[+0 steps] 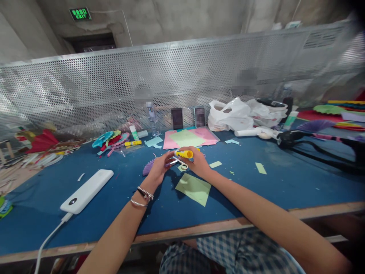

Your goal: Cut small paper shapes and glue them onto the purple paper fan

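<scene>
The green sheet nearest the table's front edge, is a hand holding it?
No, the sheet lies on the blue table, while left hand and right hand are at the yellow tube.

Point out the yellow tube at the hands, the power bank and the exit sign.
Yellow tube (pixel 184 154), head view: middle of its barrel.
Power bank (pixel 88 191), head view: middle of its top face.
Exit sign (pixel 80 14), head view: middle of its lit panel.

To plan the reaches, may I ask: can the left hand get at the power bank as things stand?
Probably yes: toward the power bank, only the purple fan lies near the path, seemingly low. The left hand is at the held glue stick, though, so it may need to leave that.
</scene>
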Demonstrator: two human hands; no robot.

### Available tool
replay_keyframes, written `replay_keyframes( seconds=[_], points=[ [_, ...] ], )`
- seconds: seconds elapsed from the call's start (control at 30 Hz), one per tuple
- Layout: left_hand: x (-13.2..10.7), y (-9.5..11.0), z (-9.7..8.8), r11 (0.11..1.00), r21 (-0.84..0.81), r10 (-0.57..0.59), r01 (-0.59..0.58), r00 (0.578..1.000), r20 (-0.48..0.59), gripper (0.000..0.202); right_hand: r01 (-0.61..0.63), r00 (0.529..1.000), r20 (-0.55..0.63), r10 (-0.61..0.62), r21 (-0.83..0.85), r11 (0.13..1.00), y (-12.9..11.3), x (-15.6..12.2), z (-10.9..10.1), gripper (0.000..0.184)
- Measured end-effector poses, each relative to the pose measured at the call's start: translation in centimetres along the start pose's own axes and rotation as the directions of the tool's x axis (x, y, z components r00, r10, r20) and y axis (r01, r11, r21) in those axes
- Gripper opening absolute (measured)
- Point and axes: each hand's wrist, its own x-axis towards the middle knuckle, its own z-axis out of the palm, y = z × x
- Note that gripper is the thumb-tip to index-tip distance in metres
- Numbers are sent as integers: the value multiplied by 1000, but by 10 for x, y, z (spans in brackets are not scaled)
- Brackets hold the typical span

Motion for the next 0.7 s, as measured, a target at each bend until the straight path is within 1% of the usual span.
replay_keyframes(
  seconds=[0.13, 0.37, 0.7],
  points=[
    [-3, 1, 2, 996, -88, -13, 18, 999, 49, 24, -5, 998, -62, 7, 29, 1000, 2, 0, 1, 28],
    [-6, 6, 3, 960, -276, -24, 43, 997, 73, 16, 13, 998, -57, -10, 40, 999, -1, 2, -2, 27],
    [-7, 7, 3, 948, -314, -7, 43, 993, 115, 20, 61, 997, -50, -60, 25, 998, -2, 1, -3, 25]
  ],
)
